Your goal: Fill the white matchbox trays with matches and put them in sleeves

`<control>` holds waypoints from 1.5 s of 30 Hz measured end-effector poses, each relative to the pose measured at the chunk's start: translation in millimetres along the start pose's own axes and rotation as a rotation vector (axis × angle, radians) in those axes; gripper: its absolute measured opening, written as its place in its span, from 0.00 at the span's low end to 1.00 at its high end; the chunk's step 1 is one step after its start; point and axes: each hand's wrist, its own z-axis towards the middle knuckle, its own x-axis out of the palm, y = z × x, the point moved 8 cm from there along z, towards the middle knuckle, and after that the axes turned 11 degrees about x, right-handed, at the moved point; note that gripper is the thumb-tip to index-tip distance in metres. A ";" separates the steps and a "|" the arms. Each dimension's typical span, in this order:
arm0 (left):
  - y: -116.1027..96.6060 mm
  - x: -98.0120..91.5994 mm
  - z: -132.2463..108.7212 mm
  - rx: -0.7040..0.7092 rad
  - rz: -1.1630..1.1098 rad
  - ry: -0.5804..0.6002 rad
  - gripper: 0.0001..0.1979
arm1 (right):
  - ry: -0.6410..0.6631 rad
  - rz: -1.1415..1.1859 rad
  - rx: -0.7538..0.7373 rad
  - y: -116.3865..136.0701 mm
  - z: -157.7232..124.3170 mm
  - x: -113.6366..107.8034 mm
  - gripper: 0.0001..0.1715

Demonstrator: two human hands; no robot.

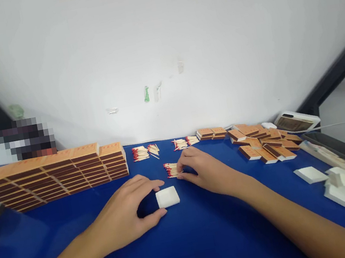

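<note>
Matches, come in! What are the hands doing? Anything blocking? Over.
Right hand at nearest matches, grip unclear. Left hand open beside white tray. Stacked matchboxes off left, not blocking.

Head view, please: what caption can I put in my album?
Right hand at red-tipped matches, left hand beside a white tray.

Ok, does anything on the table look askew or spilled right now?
Yes. The matchboxes on the right lie jumbled at mixed angles, unlike the neat stack on the left. At the back, a few matches splay out beside a straighter bundle. The white tray by the left hand looks undamaged.
</note>
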 end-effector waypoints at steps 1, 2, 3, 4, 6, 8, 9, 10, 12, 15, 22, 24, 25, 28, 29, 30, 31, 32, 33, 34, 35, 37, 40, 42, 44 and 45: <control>1.5 -0.8 -0.5 -0.004 0.005 -0.010 0.24 | 0.019 -0.001 0.024 -0.3 0.2 1.8 0.03; 2.9 -1.9 -1.1 -0.007 0.017 -0.021 0.24 | 0.035 -0.005 0.048 -0.8 0.3 3.3 0.03; 3.9 -3.0 -1.7 -0.006 0.032 -0.030 0.24 | 0.048 -0.015 0.071 -1.4 0.3 4.5 0.04; 4.3 -4.0 -2.1 0.003 0.048 -0.036 0.23 | 0.062 -0.032 0.091 -1.9 0.1 5.6 0.04; 3.9 -4.3 -2.4 0.030 0.069 -0.029 0.18 | 0.095 -0.071 0.124 -2.5 -0.6 7.7 0.05; 3.6 -4.1 -2.4 0.045 0.074 -0.024 0.14 | 0.132 -0.093 0.146 -2.5 -1.4 9.4 0.06; 3.3 -3.9 -2.3 0.048 0.070 -0.024 0.13 | 0.148 -0.093 0.155 -2.5 -1.8 9.9 0.07; 3.2 -4.0 -2.2 0.046 0.066 -0.027 0.13 | 0.162 -0.090 0.164 -2.5 -2.1 10.2 0.07; 2.8 -4.2 -2.1 0.039 0.056 -0.034 0.13 | 0.183 -0.081 0.178 -2.9 -2.8 10.2 0.08; 2.4 -4.0 -2.3 0.024 0.044 -0.035 0.13 | 0.205 -0.064 0.195 -3.9 -4.4 9.7 0.08; 2.5 -2.9 -2.6 0.030 0.044 -0.024 0.13 | 0.233 -0.014 0.238 -6.6 -7.1 9.9 0.09; 3.6 -2.7 -2.7 0.018 0.040 -0.024 0.13 | 0.239 -0.007 0.246 -6.3 -7.4 10.4 0.10; 3.8 -2.7 -2.7 0.015 0.039 -0.023 0.13 | 0.243 -0.008 0.244 -5.7 -7.7 10.8 0.11; 3.1 -2.8 -3.4 0.015 0.033 -0.017 0.13 | 0.251 -0.045 0.220 -3.0 -8.9 11.7 0.13; 2.8 -3.2 -3.6 0.015 0.031 -0.020 0.13 | 0.247 -0.064 0.212 -2.4 -9.3 11.5 0.12; 2.6 -3.8 -3.7 0.014 0.030 -0.025 0.13 | 0.240 -0.078 0.207 -2.0 -9.5 10.9 0.12; 2.3 -4.2 -3.7 0.014 0.029 -0.030 0.14 | 0.230 -0.082 0.202 -1.4 -9.7 9.8 0.12; 2.2 -4.4 -3.5 0.013 0.028 -0.033 0.14 | 0.218 -0.071 0.197 -0.6 -9.9 8.4 0.11; 2.2 -4.4 -3.1 0.011 0.029 -0.035 0.14 | 0.203 -0.042 0.192 0.8 -10.1 6.6 0.11; 2.2 -4.2 -2.6 0.008 0.029 -0.036 0.14 | 0.189 -0.001 0.182 3.0 -10.4 4.7 0.11; 2.4 -4.3 -2.0 0.003 0.028 -0.040 0.13 | 0.176 0.047 0.167 6.0 -11.0 3.0 0.11; 2.7 -4.7 -0.9 -0.007 0.021 -0.050 0.13 | 0.166 0.129 0.126 13.9 -12.9 1.4 0.10; 1.4 -5.6 0.2 -0.004 0.008 -0.064 0.12 | 0.186 0.149 0.071 25.8 -17.1 5.7 0.09; -0.3 -6.6 0.6 0.012 0.009 -0.076 0.12 | 0.202 0.127 0.044 32.0 -19.4 10.6 0.07; -1.4 -7.6 1.1 0.023 0.013 -0.087 0.12 | 0.216 0.107 0.033 35.8 -20.5 15.3 0.06; -2.0 -7.7 1.4 0.029 0.013 -0.089 0.12 | 0.221 0.101 0.034 36.7 -20.5 17.1 0.05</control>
